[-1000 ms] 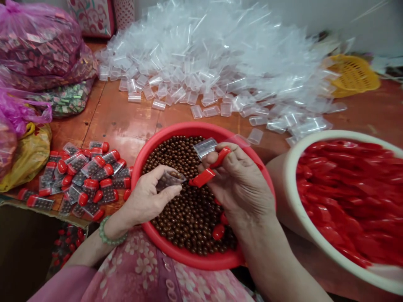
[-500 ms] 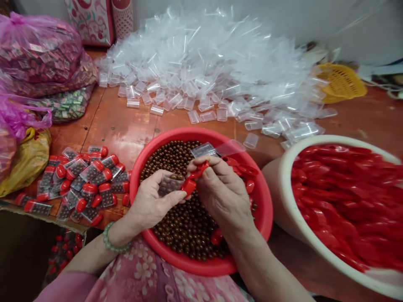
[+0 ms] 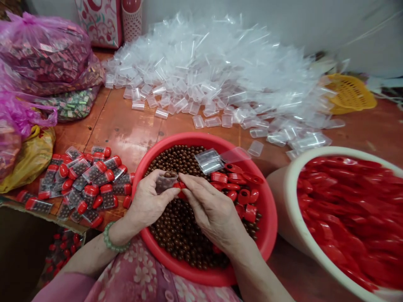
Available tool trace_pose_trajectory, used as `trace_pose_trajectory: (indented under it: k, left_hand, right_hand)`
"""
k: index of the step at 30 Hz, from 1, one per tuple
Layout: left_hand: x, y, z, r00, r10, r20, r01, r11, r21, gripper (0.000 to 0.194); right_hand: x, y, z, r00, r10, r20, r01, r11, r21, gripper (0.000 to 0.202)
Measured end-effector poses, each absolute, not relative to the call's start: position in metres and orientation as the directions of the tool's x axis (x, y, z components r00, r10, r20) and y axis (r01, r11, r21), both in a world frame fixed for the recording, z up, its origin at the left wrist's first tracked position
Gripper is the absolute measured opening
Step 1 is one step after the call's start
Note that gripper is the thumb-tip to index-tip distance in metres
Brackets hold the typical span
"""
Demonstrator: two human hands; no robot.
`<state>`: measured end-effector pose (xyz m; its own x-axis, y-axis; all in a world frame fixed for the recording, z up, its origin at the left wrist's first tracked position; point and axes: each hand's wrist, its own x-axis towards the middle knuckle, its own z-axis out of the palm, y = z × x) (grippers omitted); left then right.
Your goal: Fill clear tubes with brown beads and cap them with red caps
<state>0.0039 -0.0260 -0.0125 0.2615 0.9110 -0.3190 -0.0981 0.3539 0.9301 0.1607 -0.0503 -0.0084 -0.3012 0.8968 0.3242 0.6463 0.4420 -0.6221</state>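
My left hand [image 3: 150, 200], with a green bead bracelet at the wrist, is closed on a small clear plastic container [image 3: 166, 184] that holds brown balls. My right hand [image 3: 214, 205] pinches a red plastic cap [image 3: 181, 188] at the container's right end. The fingers hide most of that cap. Both hands are above a red basin [image 3: 192, 277] full of shiny brown balls [image 3: 174, 157]. Loose red caps [image 3: 244, 195] and a few empty clear sleeves [image 3: 209, 161] lie on the balls at the basin's right and far side.
Filled containers with red ends [image 3: 91, 180] are piled left of the basin. A cream bucket [image 3: 285, 188] of red plastic parts stands at the right. Behind spreads a big heap of clear sleeves [image 3: 214, 75], beside a yellow basket [image 3: 351, 94]. Pink bags [image 3: 47, 50] sit at the far left.
My right hand has folded down and left, bringing its fingers onto the cap at the container's end. The stretched red strap is now hidden. The view has shifted slightly.
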Motion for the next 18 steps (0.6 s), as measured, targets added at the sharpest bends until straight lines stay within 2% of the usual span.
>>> trace_pose_trajectory:
  k: [5,8,11,14,18]
  left_hand:
    - [0.002,-0.026,-0.011,0.301,0.892,-0.337,-0.15,0.394,0.907,0.021]
    - [0.002,-0.025,-0.01,0.323,0.874,-0.364,-0.179,0.434,0.883,0.021]
    - [0.003,-0.024,-0.009,0.388,0.837,-0.385,-0.196,0.484,0.853,0.02]
    - [0.002,-0.025,-0.01,0.444,0.809,-0.384,-0.135,0.484,0.864,0.019]
    - [0.001,-0.026,-0.012,0.471,0.821,-0.324,-0.105,0.416,0.903,0.017]
  right_hand:
    - [0.16,-0.055,-0.005,-0.356,0.907,0.227,0.655,0.415,-0.632,0.045]
    - [0.169,-0.051,0.0,-0.357,0.913,0.198,0.614,0.389,-0.687,0.044]
    - [0.179,-0.04,0.008,-0.299,0.931,0.209,0.571,0.351,-0.742,0.039]
    - [0.184,-0.027,0.015,-0.249,0.939,0.236,0.534,0.337,-0.776,0.036]
    - [0.176,-0.013,0.02,-0.368,0.894,0.254,0.481,0.417,-0.771,0.029]
